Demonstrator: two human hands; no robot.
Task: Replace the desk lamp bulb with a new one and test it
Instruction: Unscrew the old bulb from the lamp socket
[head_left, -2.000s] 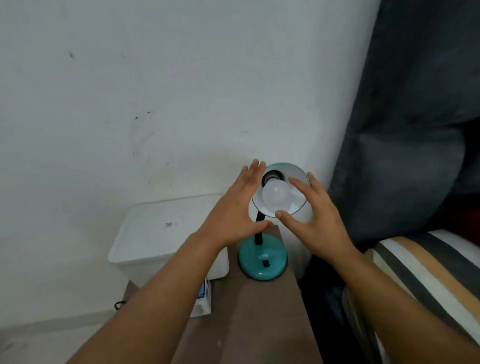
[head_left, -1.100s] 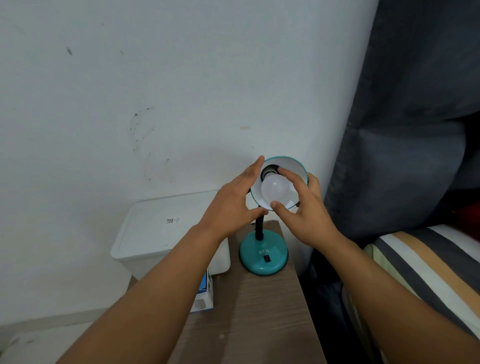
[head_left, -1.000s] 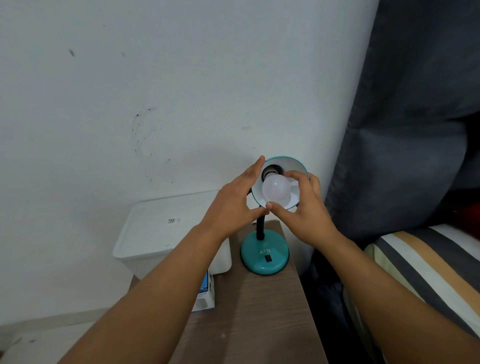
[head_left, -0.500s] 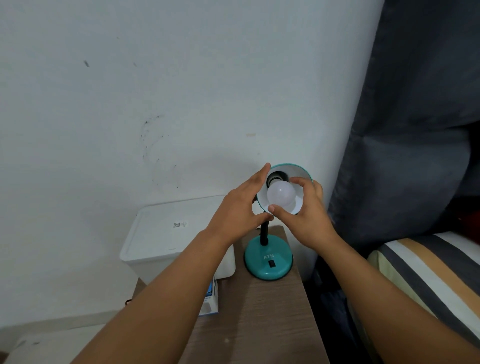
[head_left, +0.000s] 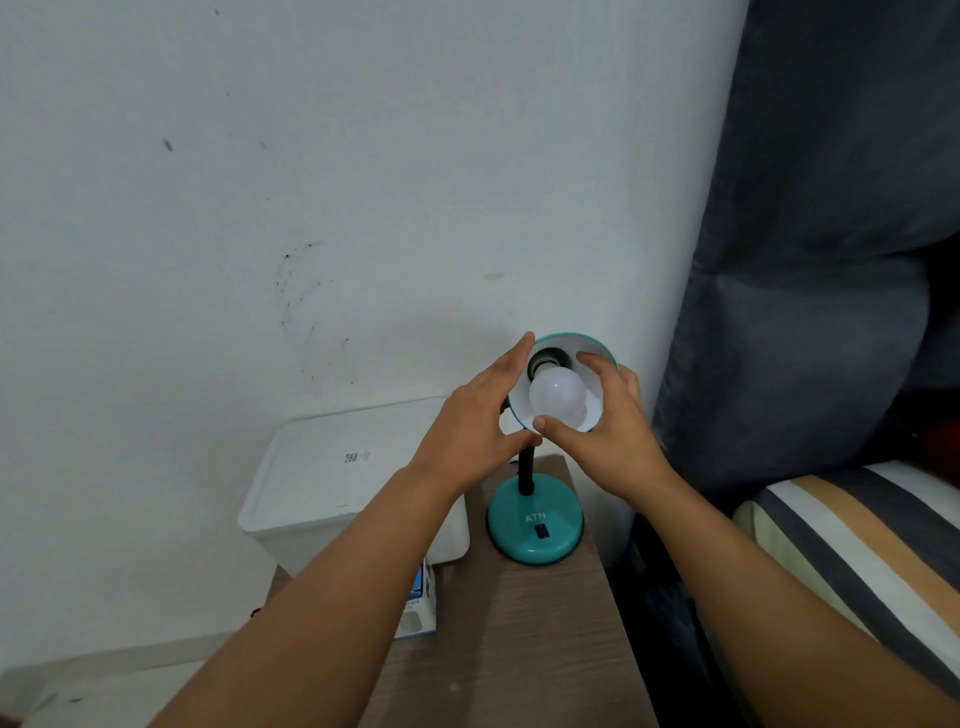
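Head view, described from left to right. At far left, a white wall (head_left: 363, 182) bearing small dark scuffs; below it, a white lidded bin (head_left: 332, 478) with a small printed label on its lid, set against the wall; partly hidden under the left forearm, a small blue-and-white carton (head_left: 423, 613) lying at the left edge of the wood-grain tabletop (head_left: 519, 639), just beside the bin. Centre: the left hand (head_left: 467, 431), fingers extended and held together, thumb reaching toward the lamp; fingertips lie against the left outer rim of the shade, so the hand cups the shade rather than clasping it. The desk lamp stands at the far end of the tabletop, close to the wall; its round teal base (head_left: 535, 525), marked "ATN" with a dark switch below the letters, rests flat on the wood; a black gooseneck (head_left: 525, 475) rises from the base to the teal shade (head_left: 597, 345), whose white interior is tilted toward the camera. The white bulb (head_left: 557, 396) sits in the dark socket inside the shade, unlit. Right of centre: the right hand (head_left: 608, 436), thumb below the bulb and curled fingers above and to its right, arched around the bulb; whether the fingertips actually press on the glass cannot be told. Far right: a dark grey curtain (head_left: 810, 260) hanging beside the wall; below it, a striped cushion (head_left: 857, 545) in cream, tan and dark grey.
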